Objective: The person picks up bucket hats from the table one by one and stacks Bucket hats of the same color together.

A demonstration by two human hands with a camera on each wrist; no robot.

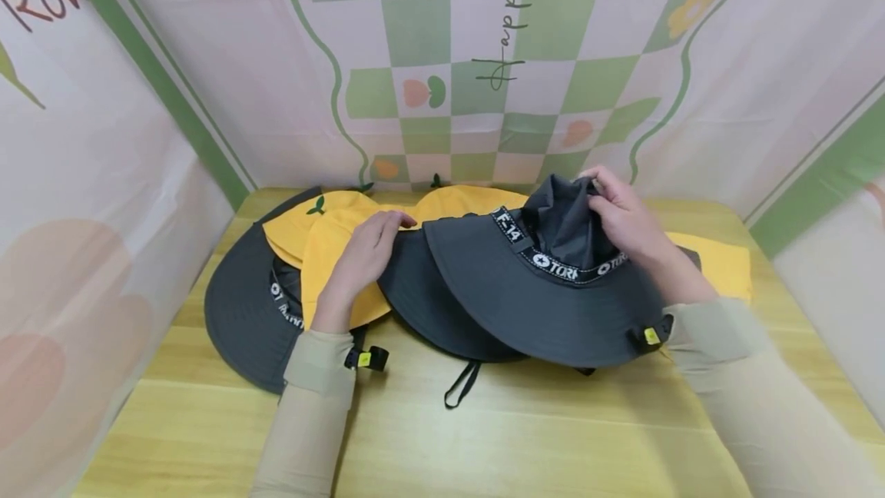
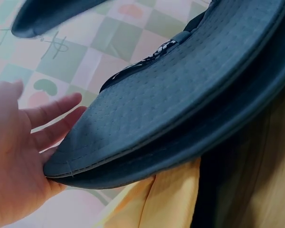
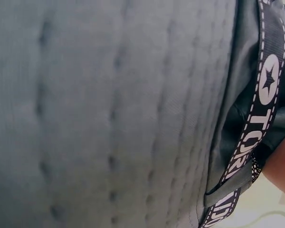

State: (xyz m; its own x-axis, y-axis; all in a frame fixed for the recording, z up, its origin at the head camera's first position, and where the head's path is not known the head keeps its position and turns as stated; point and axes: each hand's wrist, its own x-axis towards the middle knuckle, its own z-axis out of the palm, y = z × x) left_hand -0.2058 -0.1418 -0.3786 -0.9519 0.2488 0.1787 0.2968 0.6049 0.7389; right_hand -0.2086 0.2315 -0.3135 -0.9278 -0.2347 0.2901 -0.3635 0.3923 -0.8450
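My right hand (image 1: pixel 628 217) pinches the crumpled crown of a dark grey wide-brimmed hat (image 1: pixel 532 321), whose lettered black band faces me. Under its brim lies a second dark brim (image 1: pixel 422 290), fanned out to the left. At that brim's left end is my left hand (image 1: pixel 366 252), its fingers extended and fairly straight. The left wrist view has this hand (image 2: pixel 19 147) against the pointed end of two stacked brims (image 2: pixel 133 123). Quilted brim and the lettered band (image 3: pixel 251 128) fill the right wrist view, with only a sliver of hand at its edge.
Yellow hats (image 1: pixel 332 240) with small green sprouts overlap another dark hat (image 1: pixel 242 321) on the left. More yellow fabric (image 1: pixel 719 260) shows at right. A black strap (image 1: pixel 463 384) hangs onto the wooden table (image 1: pixel 484 452). Behind stands a patterned cloth backdrop (image 1: pixel 484 37).
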